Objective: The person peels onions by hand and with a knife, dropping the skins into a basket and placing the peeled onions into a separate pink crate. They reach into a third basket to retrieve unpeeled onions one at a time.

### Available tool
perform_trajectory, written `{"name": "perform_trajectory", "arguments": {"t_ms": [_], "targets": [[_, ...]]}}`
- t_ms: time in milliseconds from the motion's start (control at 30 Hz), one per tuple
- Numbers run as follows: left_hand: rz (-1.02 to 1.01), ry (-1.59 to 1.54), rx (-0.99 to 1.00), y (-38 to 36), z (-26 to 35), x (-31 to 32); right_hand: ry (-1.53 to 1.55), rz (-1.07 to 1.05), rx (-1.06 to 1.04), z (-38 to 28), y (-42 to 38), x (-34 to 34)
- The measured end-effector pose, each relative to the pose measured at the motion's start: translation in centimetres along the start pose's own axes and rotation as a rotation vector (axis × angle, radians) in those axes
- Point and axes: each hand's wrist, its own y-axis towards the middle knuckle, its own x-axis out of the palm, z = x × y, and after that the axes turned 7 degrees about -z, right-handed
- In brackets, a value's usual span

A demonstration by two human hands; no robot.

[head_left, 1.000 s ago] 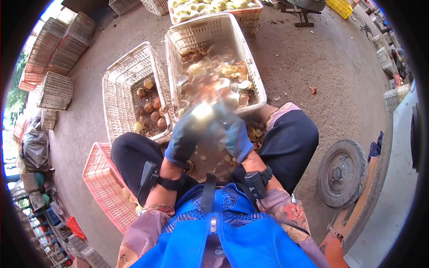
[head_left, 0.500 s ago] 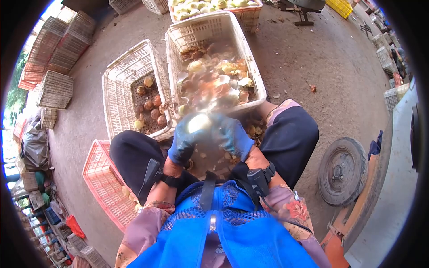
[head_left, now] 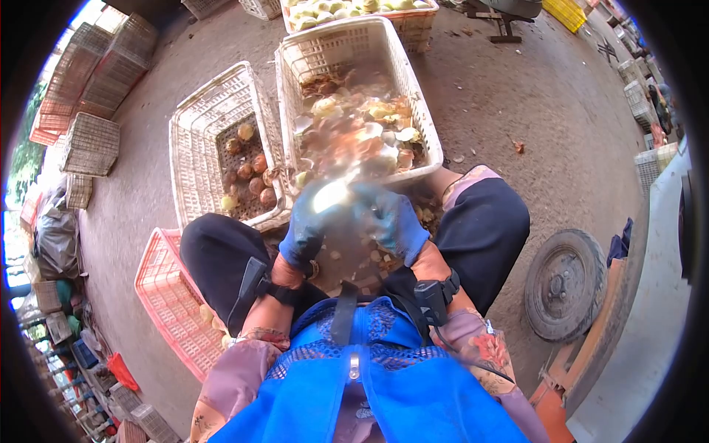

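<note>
My left hand, in a blue glove, is closed on a pale, bright round onion in front of my lap. Close beside it, my right hand, also gloved, has its fingers bent in toward the onion; blur hides the fingertips and anything between them. Just beyond both hands stands a white crate holding onion skins and peeled scraps. To its left, a second white crate contains several brown onions.
A pink crate stands beside my left knee. At the top, another crate is full of pale onions. A wheel lies on the right near a metal frame. Stacked crates line the left side. Scraps lie on the floor between my legs.
My hands have shifted slightly right, staying close together around the onion. The bright patch on the onion looks larger and more stretched. The crates keep nearly the same positions.
</note>
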Motion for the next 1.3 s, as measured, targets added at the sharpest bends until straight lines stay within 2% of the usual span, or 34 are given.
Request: {"name": "perform_trajectory", "arguments": {"t_ms": [33,100,133,200,233,433,500,533,600,633,700,733,833,900,933,967,1000,1067,1133,1267,1300], "targets": [[-0.017,0.077,-0.019,0.1,-0.3,-0.3,0.001,-0.001,-0.001,0.1,0.1,0.1],[-0.008,0.096,0.04,0.1,-0.9,-0.2,-0.282,0.104,-0.134,0.5,0.1,0.4],[-0.002,0.104,0.028,-0.1,-1.1,-0.1,-0.281,0.106,-0.131,0.5,0.0,0.6],[0.002,0.109,0.015,0.0,-1.6,0.0,-0.558,0.049,-0.057,0.7,-0.2,0.8],[0.012,0.11,0.011,0.0,-2.1,0.0,-0.559,0.048,-0.053,0.6,-0.2,0.8],[0.071,-0.007,-0.036,0.3,-1.5,1.1,-0.355,0.151,0.109,0.7,0.2,1.1],[0.075,0.024,-0.005,0.4,-1.9,1.0,-0.092,0.232,0.125,1.0,0.5,1.3],[0.073,0.024,-0.01,0.4,-1.9,1.0,-0.09,0.234,0.129,0.8,0.3,1.1],[0.026,0.14,0.046,0.5,-1.2,1.2,0.172,0.183,0.297,0.1,0.2,0.4],[0.025,0.14,0.044,0.5,-0.5,1.4,0.173,0.184,0.299,0.0,0.3,0.3],[0.044,0.698,0.217,0.1,0.7,2.1,-0.25,0.231,-0.013,0.0,0.5,0.4],[0.112,0.726,0.26,0.2,-0.4,2.3,-0.246,0.228,-0.015,0.3,0.6,0.6],[0.225,0.734,0.299,0.2,-0.7,2.8,-0.355,0.184,-0.062,1.1,0.5,0.7],[0.188,0.728,0.259,0.1,-0.3,2.6,-0.232,0.082,-0.072,1.2,0.8,-0.3],[0.124,0.601,0.284,0.1,0.0,2.6,-0.198,0.01,-0.121,1.2,1.0,-0.6],[0.06,0.476,0.309,0.1,0.2,2.5,-0.196,0.007,-0.122,1.6,1.0,-0.4],[0.061,0.476,0.31,-0.1,0.4,2.5,-0.23,0.011,-0.147,2.0,1.0,-0.3],[0.037,0.465,0.215,-0.6,0.5,2.8,-0.268,0.016,-0.17,2.5,0.8,0.0],[0.054,0.457,0.204,-0.7,0.1,3.1,-0.102,0.025,0.1,2.1,0.3,0.9],[0.065,0.448,0.227,-0.7,0.9,3.4,-0.14,0.045,0.056,2.1,0.1,0.6],[0.063,0.446,0.228,-0.6,0.9,3.5,0.036,0.066,0.077,3.6,0.1,1.1]]}}
